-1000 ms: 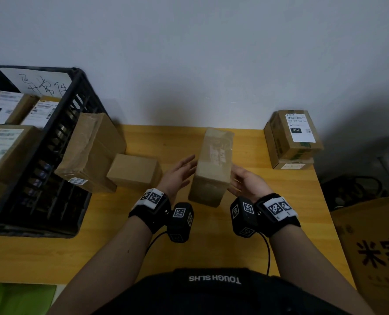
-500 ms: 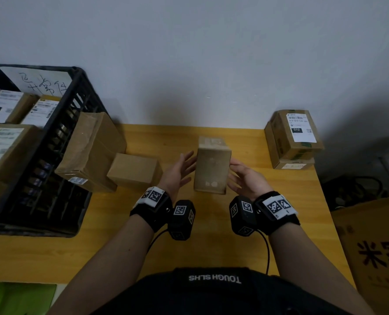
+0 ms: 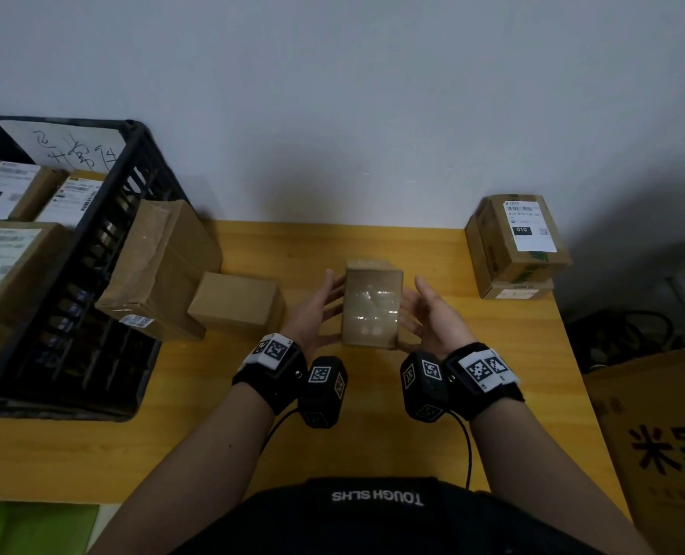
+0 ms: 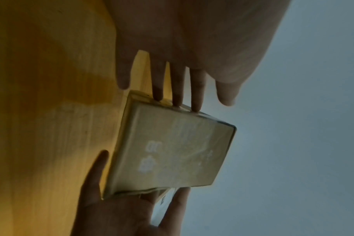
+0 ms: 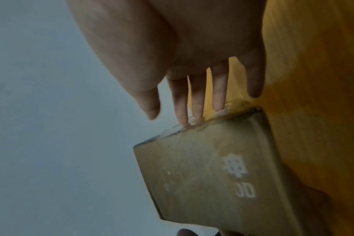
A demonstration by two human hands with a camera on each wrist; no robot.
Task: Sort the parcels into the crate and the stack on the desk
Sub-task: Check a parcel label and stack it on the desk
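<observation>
I hold a small taped cardboard parcel [image 3: 372, 310] upright above the middle of the desk, its shiny JD-printed face [image 4: 172, 151] turned toward me. My left hand [image 3: 320, 310] presses its left side with straight fingers [image 4: 178, 86]. My right hand [image 3: 433, 318] presses the right side, fingertips [image 5: 198, 95] on the taped edge of the parcel [image 5: 212, 175]. The black crate [image 3: 132, 154] at the far left holds several labelled parcels. A stack of two labelled boxes [image 3: 521, 242] stands at the desk's back right corner.
A large brown box [image 3: 160, 266] leans against the crate's right wall, with a small plain box [image 3: 236, 302] beside it, just left of my left hand. A big printed carton [image 3: 661, 434] stands past the right edge of the yellow desk [image 3: 212, 414]. A wall runs behind.
The parcel has been turned between my hands from a tilted, long-side view to its taped end face toward me. Both hands have stayed at its sides.
</observation>
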